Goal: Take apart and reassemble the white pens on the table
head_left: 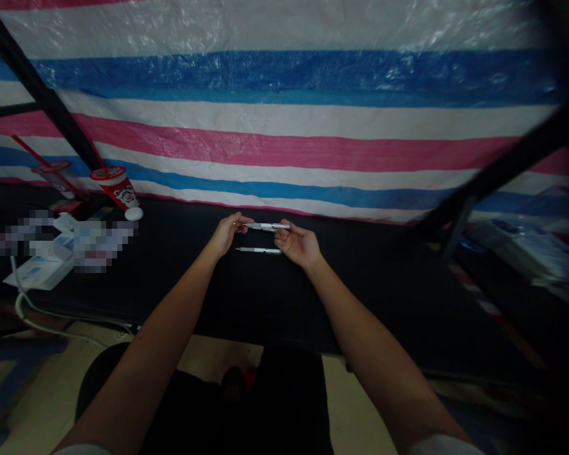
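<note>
A silver-white pen (267, 225) is held level above the black table (360, 291), spanning the gap between my two hands. My left hand (226, 235) is closed at the pen's left end, where a small gold-coloured tip shows by the fingertips. At the other end, my right hand (299, 243) pinches the pen between thumb and curled fingers. Just below lies a second, similar pen (258, 251) on the table, its point to the left and its right end close to my right hand. Fine detail at the fingertips is too small to make out.
To the left stand a red patterned cup (118, 188) with a straw, a clear cup (57, 175), a white rounded object (133, 214) and papers (45, 265). A white cable (52, 311) hangs over the front edge. Plastic-wrapped items (531, 249) lie right, beyond a dark metal bar (493, 170).
</note>
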The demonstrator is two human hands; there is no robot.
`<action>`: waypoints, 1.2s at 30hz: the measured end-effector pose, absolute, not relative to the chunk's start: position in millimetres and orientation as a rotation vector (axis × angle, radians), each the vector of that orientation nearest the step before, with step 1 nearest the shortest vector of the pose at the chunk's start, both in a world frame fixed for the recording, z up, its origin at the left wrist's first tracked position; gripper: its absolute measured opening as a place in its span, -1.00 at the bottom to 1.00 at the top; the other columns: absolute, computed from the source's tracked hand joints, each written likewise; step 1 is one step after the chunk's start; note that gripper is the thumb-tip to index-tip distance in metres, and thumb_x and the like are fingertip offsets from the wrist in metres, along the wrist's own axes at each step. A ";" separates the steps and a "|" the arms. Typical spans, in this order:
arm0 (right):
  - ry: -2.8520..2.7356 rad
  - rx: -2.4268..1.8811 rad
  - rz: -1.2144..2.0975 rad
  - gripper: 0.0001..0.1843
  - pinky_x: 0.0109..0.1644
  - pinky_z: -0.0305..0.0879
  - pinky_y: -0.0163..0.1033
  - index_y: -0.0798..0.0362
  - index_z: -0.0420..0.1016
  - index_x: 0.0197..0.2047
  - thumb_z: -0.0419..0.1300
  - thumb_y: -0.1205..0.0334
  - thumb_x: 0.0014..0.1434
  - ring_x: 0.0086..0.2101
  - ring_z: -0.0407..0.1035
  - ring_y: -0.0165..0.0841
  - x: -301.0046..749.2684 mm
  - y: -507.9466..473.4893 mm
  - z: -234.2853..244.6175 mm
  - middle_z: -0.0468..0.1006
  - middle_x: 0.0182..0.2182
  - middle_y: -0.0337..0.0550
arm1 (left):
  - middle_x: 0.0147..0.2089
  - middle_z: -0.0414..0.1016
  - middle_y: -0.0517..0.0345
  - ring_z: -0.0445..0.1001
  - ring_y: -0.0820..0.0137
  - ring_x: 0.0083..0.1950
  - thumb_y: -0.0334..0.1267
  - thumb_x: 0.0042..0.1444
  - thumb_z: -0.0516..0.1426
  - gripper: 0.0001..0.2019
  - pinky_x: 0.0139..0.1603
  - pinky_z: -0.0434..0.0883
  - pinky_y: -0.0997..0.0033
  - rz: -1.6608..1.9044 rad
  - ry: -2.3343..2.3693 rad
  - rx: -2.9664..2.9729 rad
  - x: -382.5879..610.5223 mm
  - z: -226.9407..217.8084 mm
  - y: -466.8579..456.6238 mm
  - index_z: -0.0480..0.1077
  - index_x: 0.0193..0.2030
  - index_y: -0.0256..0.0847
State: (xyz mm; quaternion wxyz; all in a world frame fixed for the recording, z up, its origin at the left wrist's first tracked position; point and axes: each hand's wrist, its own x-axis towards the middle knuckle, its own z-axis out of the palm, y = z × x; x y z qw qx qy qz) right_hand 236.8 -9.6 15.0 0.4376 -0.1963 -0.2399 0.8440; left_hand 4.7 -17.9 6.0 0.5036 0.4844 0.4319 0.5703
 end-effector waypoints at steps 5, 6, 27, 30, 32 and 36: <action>-0.614 -0.515 2.077 -0.78 -0.45 0.25 -0.25 0.04 0.42 -0.14 -0.05 0.25 0.32 -0.50 0.28 -0.34 236.6 -9.1 14.7 0.43 -0.49 -0.17 | -0.38 0.55 -0.02 0.43 0.32 -0.32 0.10 0.23 0.01 -0.49 -0.19 0.35 0.28 1.348 1.073 1.193 3.5 4.7 -17.1 0.62 -0.29 -0.27; -0.624 -0.515 2.070 -0.79 -0.45 0.25 -0.26 0.04 0.41 -0.15 -0.04 0.26 0.31 -0.50 0.27 -0.35 236.4 -9.1 14.6 0.42 -0.50 -0.18 | -0.38 0.55 -0.03 0.43 0.32 -0.32 0.10 0.23 0.01 -0.49 -0.19 0.35 0.28 1.352 1.066 1.196 3.6 4.7 -17.1 0.62 -0.29 -0.28; -1.752 -1.043 0.814 -0.92 -0.03 0.27 -0.10 -0.04 0.54 -0.41 0.30 0.34 0.01 -0.32 0.30 -0.27 246.7 8.0 -13.8 0.46 -0.43 -0.18 | -0.27 0.41 0.10 0.40 0.31 -0.27 -0.30 0.05 0.31 -0.91 -0.11 0.34 0.25 1.194 1.582 1.985 -18.2 -12.7 -13.9 0.62 -0.27 -0.14; -1.802 -1.061 0.760 -0.90 0.03 0.24 -0.08 -0.04 0.52 -0.46 0.29 0.35 0.03 -0.33 0.25 -0.28 245.8 8.4 -13.6 0.40 -0.43 -0.18 | -0.26 0.40 0.09 0.40 0.29 -0.23 -0.33 0.06 0.30 -0.91 -0.07 0.34 0.23 1.195 1.621 2.001 -17.1 -13.0 -13.7 0.62 -0.26 -0.14; -1.807 -1.069 0.758 -0.89 0.05 0.23 -0.06 -0.04 0.52 -0.45 0.29 0.37 0.05 -0.33 0.25 -0.28 244.3 8.4 -14.6 0.40 -0.43 -0.18 | -0.25 0.40 0.08 0.40 0.29 -0.21 -0.34 0.06 0.30 -0.92 -0.05 0.34 0.22 1.184 1.627 2.005 -15.6 -12.4 -14.2 0.62 -0.28 -0.14; -1.813 -1.112 0.730 -0.85 0.09 0.21 -0.04 -0.03 0.53 -0.40 0.26 0.44 0.06 -0.31 0.26 -0.28 242.2 9.4 -17.3 0.42 -0.40 -0.17 | -0.24 0.40 0.07 0.40 0.29 -0.22 -0.34 0.08 0.28 -0.95 -0.07 0.35 0.23 1.169 1.660 1.994 -12.1 -11.0 -15.4 0.60 -0.31 -0.18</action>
